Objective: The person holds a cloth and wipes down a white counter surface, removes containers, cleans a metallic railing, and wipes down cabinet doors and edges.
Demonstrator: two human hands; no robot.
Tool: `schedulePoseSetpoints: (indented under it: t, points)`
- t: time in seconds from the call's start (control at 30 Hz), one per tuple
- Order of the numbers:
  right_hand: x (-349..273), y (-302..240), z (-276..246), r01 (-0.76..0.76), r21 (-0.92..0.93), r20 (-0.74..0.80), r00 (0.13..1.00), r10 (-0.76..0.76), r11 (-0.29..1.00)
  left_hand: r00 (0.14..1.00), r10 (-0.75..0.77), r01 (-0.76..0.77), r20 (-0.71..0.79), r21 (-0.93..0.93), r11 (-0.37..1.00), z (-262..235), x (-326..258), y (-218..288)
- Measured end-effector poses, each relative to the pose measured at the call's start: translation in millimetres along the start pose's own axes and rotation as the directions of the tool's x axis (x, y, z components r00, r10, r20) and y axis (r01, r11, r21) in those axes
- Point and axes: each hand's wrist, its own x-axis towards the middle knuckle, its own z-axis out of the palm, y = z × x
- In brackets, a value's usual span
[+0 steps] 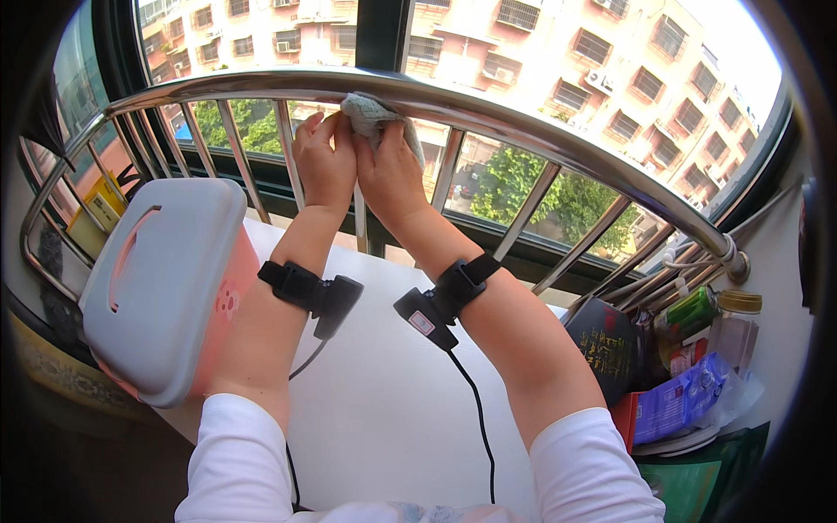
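Observation:
A pale grey-green cloth [370,113] is bunched against the underside and near face of the shiny metal top rail [488,100]. My right hand [388,170] grips it, with the fingers bent into its folds. Close beside it, my left hand [329,166] is closed, its fingers curled and their tips at the cloth's left edge. Part of the cloth hangs down to the right of my right hand. Both forearms reach forward over a white tabletop [392,392], and each wears a black strap with a small cabled device.
A pink box with a grey handled lid [170,279] stands at the left. Upright metal bars [449,170] run below the rail, in front of the window. At the right are a jar [737,322], a green can [693,314], a purple packet [680,401] and a black box [602,344].

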Motion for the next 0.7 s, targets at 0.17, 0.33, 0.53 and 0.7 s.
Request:
schedulePoseSetpoints:
  t: [0.17, 0.33, 0.53, 0.7]
  points:
    - [7.3, 16.3, 6.8, 0.134, -0.084, 0.047, 0.99, -0.13, 0.987, 0.954, -0.128, 0.166, 0.272, -0.122, 0.979, -5.4, 23.3, -4.5]
    - [10.6, 20.2, 13.9, 0.094, -0.027, 0.078, 0.993, -0.091, 0.995, 0.965, -0.112, 0.135, 0.237, -0.085, 0.987, 0.8, 19.6, -6.5]
    - [-1.9, 25.0, 14.4, -0.005, -0.127, 0.165, 0.986, 0.026, 0.992, 0.897, -0.098, 0.249, 0.432, -0.31, 0.917, -14.7, 2.9, 25.8]
    - [-35.1, 65.7, 37.4, 0.103, -0.079, 0.146, 0.985, -0.091, 0.992, 0.851, -0.26, 0.363, 0.455, -0.154, 0.919, 11.9, -32.8, 14.2]
